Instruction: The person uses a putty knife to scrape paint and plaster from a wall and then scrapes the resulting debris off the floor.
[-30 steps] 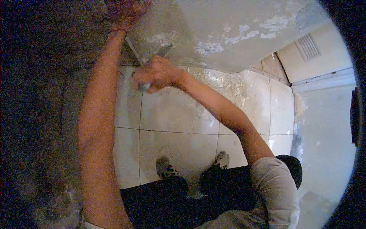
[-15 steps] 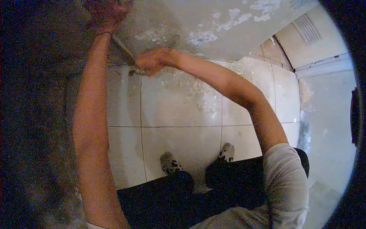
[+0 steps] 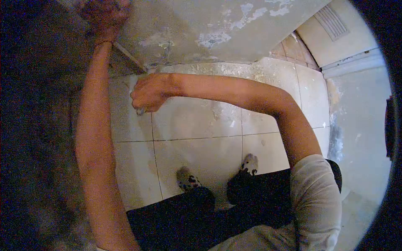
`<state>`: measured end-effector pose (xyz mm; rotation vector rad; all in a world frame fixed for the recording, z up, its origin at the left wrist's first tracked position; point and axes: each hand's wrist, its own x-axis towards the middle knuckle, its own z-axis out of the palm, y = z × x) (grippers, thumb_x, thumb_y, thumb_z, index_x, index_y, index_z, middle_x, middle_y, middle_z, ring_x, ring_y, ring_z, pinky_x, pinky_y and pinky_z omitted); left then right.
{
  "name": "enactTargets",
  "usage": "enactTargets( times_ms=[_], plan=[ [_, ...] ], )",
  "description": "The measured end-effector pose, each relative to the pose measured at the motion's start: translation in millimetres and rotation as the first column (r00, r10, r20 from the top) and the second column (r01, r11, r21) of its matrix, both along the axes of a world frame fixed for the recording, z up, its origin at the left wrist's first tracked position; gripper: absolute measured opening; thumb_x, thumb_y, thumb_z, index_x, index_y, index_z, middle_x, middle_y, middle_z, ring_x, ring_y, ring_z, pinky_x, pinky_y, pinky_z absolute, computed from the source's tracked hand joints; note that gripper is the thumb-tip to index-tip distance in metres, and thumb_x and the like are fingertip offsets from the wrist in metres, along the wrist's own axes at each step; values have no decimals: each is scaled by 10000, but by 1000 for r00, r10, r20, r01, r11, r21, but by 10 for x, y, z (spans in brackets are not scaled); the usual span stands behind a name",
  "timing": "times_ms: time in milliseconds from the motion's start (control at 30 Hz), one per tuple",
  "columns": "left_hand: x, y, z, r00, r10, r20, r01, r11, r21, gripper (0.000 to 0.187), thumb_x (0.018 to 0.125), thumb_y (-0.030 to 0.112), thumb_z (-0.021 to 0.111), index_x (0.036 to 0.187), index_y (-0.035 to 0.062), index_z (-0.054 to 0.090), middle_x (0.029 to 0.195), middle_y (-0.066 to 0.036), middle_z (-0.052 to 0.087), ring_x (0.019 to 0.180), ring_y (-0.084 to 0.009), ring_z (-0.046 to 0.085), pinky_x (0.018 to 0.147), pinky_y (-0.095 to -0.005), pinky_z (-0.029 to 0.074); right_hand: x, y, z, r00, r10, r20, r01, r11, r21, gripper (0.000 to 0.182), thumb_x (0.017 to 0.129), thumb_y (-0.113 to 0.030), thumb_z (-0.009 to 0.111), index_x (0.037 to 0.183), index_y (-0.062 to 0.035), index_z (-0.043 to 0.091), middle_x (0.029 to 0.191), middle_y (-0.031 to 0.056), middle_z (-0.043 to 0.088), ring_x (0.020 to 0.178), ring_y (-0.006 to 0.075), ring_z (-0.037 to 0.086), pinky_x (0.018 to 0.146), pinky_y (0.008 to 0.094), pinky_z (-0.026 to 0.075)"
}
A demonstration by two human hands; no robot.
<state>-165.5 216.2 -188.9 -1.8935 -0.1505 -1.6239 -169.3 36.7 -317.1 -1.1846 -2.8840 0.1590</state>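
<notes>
My right hand (image 3: 151, 92) is closed in a fist over the tiled floor, in front of the wall's foot. Below its fingers pokes out a small, pale, shiny end of something (image 3: 140, 111); the rest is hidden in the fist. My left hand (image 3: 104, 14) is raised at the top left, close to the wall (image 3: 184, 25), with a thin band round its wrist. Shadow and blur hide how its fingers lie and what they touch. Between the hands runs a narrow edge strip (image 3: 130, 58), slanting down to the floor at the wall's corner.
Paint is peeling off the wall in white patches (image 3: 213, 38). Pale crumbs (image 3: 222, 113) lie on the floor tiles (image 3: 197, 121). My shoes (image 3: 249, 164) stand on the tiles. At the upper right is a pale panel with a slatted vent (image 3: 331, 21); the left side is very dark.
My right hand has moved from the foot of the wall down and left, toward me, still closed. The view has shifted slightly, and my left hand appears a little further left.
</notes>
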Motion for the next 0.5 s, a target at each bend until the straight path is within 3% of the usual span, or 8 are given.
enactTargets(
  times_ms=[67,133,167,233,333,367,433,500],
  plan=[
    [-44,-71,-2,998,54,-32,-55,998,-40,705,959,256,489,1591,38,267,1632,-244,220,1492,-419,229,1176,-604,174,145,49,-60,992,90,-88,-87,996,36,248,786,-132,643,982,10,697,966,233,701,911,437,687,763,550,560],
    [-75,-83,-1,997,60,-50,-63,997,-52,713,951,255,496,1589,31,269,1633,-244,216,1491,-423,224,1177,-602,174,617,317,-247,958,73,-276,-104,990,-100,223,791,-175,648,925,-4,701,968,230,700,898,438,688,771,546,564],
    [-81,-79,5,996,69,-62,-73,995,-65,721,944,254,503,1586,23,270,1634,-244,213,1491,-427,220,1178,-599,173,555,313,-287,959,74,-273,-104,990,-99,223,791,-175,648,925,-4,701,968,230,700,898,438,688,771,546,564],
    [-61,-11,21,998,41,-40,-42,999,-30,737,930,253,515,1584,17,272,1633,-244,214,1491,-428,218,1180,-597,172,244,173,-340,1000,-18,-20,18,1000,-18,225,785,-169,667,953,-21,684,964,220,701,900,442,683,772,538,568],
    [-20,-23,-11,999,36,-36,-37,999,-29,738,928,259,515,1579,3,278,1632,-245,215,1489,-428,221,1181,-591,170,-188,-214,140,999,33,-4,-33,999,-37,230,781,-146,680,973,-19,673,959,215,700,901,443,684,779,537,565],
    [-37,-26,-17,996,70,-51,-72,996,-51,725,940,265,502,1575,-6,283,1632,-246,215,1487,-427,225,1182,-588,169,-97,-153,0,999,32,-5,-32,999,-37,230,781,-146,680,973,-19,673,959,215,700,901,443,684,779,537,565],
    [-35,-22,-22,996,72,-52,-74,996,-39,716,950,276,491,1572,-12,286,1633,-247,214,1485,-426,228,1180,-592,166,207,52,-290,984,25,-174,-13,998,69,221,775,-159,693,939,-11,681,929,208,704,910,436,692,802,527,565],
    [-49,-15,-19,996,81,-44,-82,996,-28,708,959,286,480,1569,-18,289,1633,-249,212,1484,-426,231,1178,-596,163,449,132,-323,996,-32,-84,32,999,-5,215,770,-165,699,913,-6,687,924,209,709,912,432,695,811,527,563]
  ],
)
